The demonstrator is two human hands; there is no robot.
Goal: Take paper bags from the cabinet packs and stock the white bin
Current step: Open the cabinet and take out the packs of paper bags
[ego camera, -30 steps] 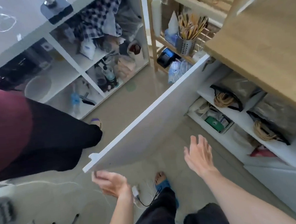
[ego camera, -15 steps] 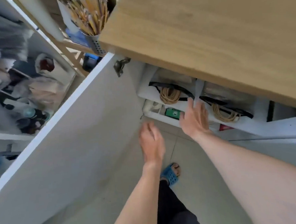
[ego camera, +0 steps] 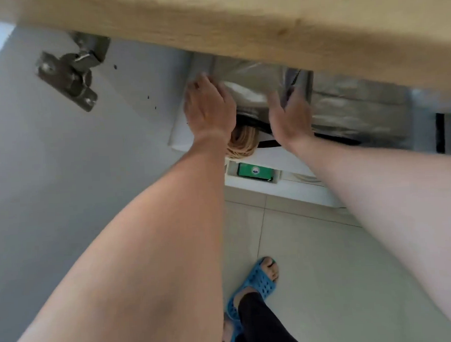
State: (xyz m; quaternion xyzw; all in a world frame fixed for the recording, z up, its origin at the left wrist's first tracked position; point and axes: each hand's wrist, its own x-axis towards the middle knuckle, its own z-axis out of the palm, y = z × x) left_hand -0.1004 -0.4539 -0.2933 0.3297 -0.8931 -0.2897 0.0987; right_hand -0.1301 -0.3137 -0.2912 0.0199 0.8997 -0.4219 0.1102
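A plastic-wrapped pack of paper bags [ego camera: 250, 84] lies on the upper cabinet shelf [ego camera: 276, 155] under the wooden top, its tan twine handles [ego camera: 241, 143] hanging out at the front. My left hand [ego camera: 208, 105] lies flat on the pack's left end, fingers spread. My right hand [ego camera: 291, 114] holds the pack's right edge, thumb on its face and fingers in the gap beside a second wrapped pack [ego camera: 355, 102]. The fingertips are partly hidden. The white bin is not in view.
The wooden countertop [ego camera: 236, 19] overhangs the cabinet. The open white cabinet door [ego camera: 61, 181] with its metal hinge [ego camera: 68, 77] stands close on the left. A green package [ego camera: 254, 171] sits on the lower shelf. My foot in a blue slipper [ego camera: 255, 282] stands on the tiled floor.
The view has dropped closer to the cabinet. Both hands have moved forward from the open air onto the left pack on the upper shelf.
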